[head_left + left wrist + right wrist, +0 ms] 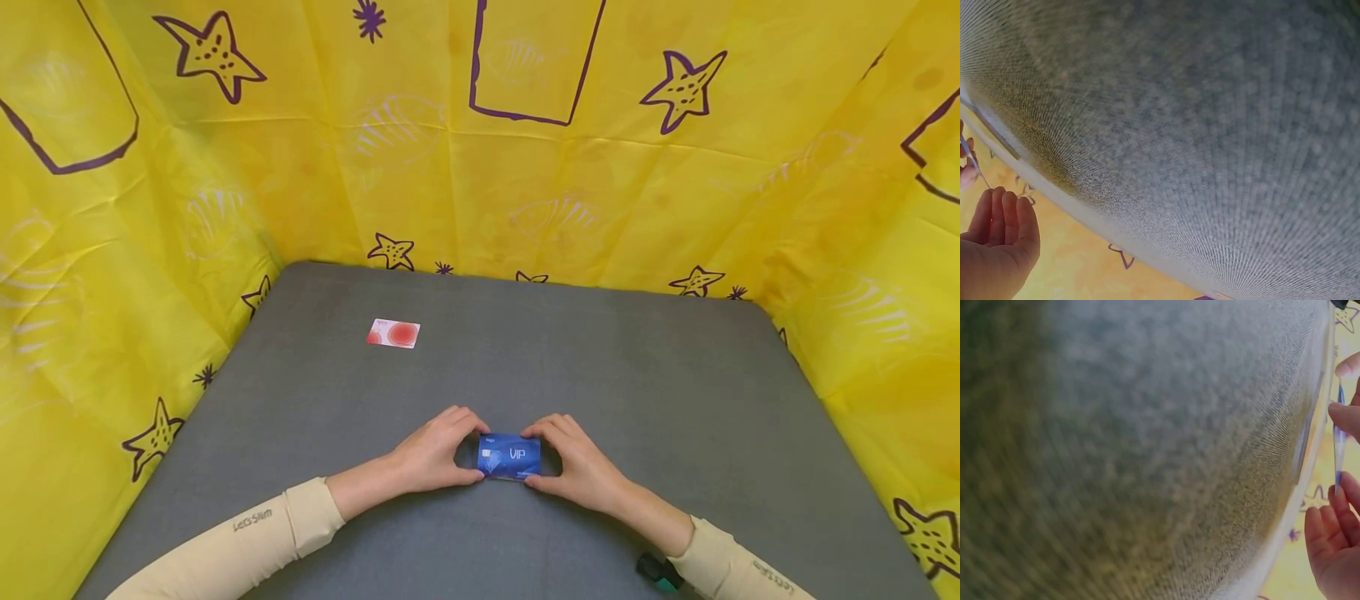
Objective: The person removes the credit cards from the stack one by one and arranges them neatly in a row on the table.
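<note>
Blue VIP card [510, 457], held level from side to side between two bare hands over the near-middle part of a dark grey tabletop [637, 375]. Its face shows white "VIP" lettering, a small pale chip at left and fine print in two corners. On the card's left side, the left hand [431, 450] has its grip pinching the edge, a fingertip at the upper corner and the thumb at the lower one. On the other side, the right hand [585, 467] mirrors it, its grip also pinching the card by the upper and lower corners. In the right wrist view the card appears edge-on, as a thin bluish strip between the fingers, with yellow visible between it and the grey surface.

Farther back and to the left, well apart from both hands, a white card with red circles [395, 333] lies flat. Beside the right cuff sits a small black and green object [658, 573], partly hidden. Both cream sleeves [232, 542] bear printed lettering. Around the tabletop hangs yellow cloth [487, 183] patterned with purple-outlined starfish and pale fish skeletons
</note>
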{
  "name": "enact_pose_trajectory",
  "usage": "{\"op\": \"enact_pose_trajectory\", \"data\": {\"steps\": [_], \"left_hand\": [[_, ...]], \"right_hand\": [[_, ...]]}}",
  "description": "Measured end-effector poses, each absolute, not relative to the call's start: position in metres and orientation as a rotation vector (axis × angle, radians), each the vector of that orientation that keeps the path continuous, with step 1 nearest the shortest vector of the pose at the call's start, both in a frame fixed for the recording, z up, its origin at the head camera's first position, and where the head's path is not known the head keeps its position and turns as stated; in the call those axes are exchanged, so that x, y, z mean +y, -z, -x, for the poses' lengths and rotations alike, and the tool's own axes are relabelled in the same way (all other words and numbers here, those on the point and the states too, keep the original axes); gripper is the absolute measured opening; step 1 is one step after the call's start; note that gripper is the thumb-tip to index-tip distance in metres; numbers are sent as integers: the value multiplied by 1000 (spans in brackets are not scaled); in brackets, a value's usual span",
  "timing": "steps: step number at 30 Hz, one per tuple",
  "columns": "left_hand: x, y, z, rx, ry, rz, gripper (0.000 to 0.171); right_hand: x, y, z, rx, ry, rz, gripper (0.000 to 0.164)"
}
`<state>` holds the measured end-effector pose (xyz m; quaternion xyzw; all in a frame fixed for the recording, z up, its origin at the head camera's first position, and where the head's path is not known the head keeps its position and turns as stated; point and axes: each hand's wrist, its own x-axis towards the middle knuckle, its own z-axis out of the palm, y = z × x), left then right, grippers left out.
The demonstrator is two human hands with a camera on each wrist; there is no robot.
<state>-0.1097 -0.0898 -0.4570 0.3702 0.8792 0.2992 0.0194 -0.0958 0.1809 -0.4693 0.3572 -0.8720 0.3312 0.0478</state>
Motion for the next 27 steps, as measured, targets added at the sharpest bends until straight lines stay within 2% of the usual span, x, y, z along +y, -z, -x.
{"op": "enact_pose_trajectory", "data": {"steps": [27], "left_hand": [[-101, 444, 125, 2733, -986, -1162, 51]], "right_hand": [[172, 455, 112, -2665, -933, -1033, 60]]}}
